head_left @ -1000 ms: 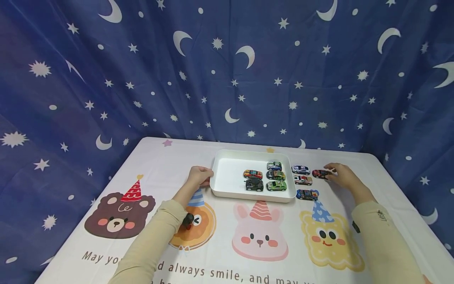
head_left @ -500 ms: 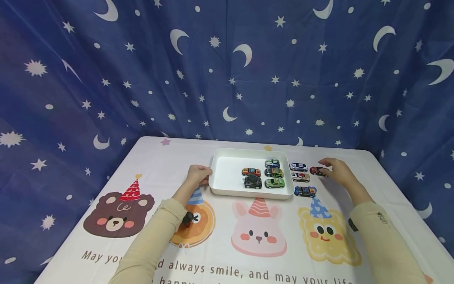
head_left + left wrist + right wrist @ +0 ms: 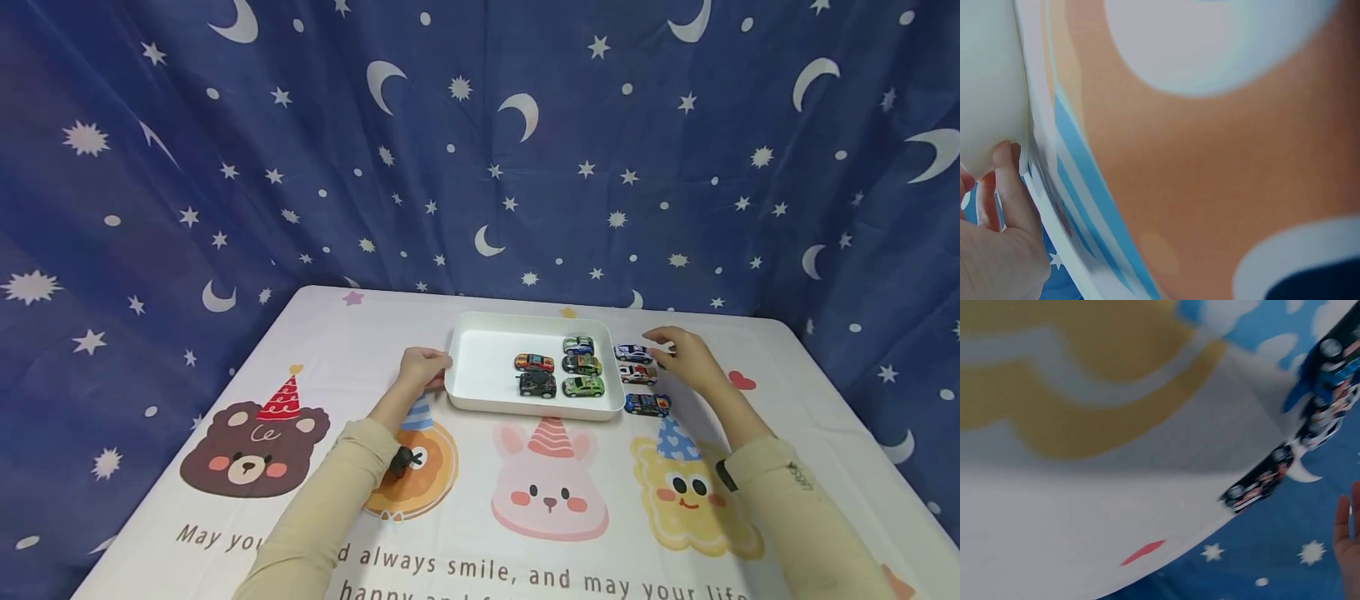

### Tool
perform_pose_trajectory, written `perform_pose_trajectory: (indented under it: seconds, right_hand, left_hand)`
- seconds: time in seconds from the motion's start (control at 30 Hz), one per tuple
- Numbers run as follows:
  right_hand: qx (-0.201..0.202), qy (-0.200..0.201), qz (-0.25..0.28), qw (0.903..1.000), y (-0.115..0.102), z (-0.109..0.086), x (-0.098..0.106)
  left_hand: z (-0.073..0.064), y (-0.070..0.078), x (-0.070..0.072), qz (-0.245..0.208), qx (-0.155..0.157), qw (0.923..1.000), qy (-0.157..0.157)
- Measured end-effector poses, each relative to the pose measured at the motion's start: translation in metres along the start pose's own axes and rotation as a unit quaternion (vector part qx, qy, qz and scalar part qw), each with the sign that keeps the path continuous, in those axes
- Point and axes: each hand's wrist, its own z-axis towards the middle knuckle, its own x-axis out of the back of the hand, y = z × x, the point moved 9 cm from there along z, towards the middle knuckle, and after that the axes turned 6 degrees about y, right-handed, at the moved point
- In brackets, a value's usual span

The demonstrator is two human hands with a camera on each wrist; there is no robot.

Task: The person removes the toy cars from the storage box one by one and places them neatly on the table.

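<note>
Head view: the left hand [image 3: 425, 369] pinches the end wall of a white tray [image 3: 480, 358], which reaches rightward from it with five toy cars [image 3: 534, 362] inside. Just beside the bent fingertips of the right hand [image 3: 684, 357] is a white-and-blue car [image 3: 632, 353]; whether they grip anything, I cannot tell. Nearer the person than those fingertips, a white-and-red car [image 3: 638, 376] and a blue car [image 3: 647, 405] rest on the tabletop [image 3: 360, 342].

The surface [image 3: 360, 333] reads "May you", "always smile, and may your life" and "happy"; lettering on the right sleeve [image 3: 817, 525] is illegible.
</note>
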Motion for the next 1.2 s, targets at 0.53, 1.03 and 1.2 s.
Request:
perform_pose_trajectory:
  seconds: [0.53, 1.03, 1.2]
  right_hand:
    - [0.061, 0.017, 0.026, 0.9976, -0.058, 0.009, -0.012]
    - [0.087, -0.041, 0.020, 0.9951, -0.105, 0.020, -0.034]
    - [0.100, -0.065, 0.028, 0.9925, -0.114, 0.029, -0.047]
  left_hand:
    - [0.002, -0.001, 0.002, -0.005, 0.004, 1.0000, -0.002]
    - [0.004, -0.001, -0.003, -0.011, -0.001, 0.9999, -0.004]
    - [0.003, 0.000, -0.002, 0.001, -0.010, 0.9999, -0.005]
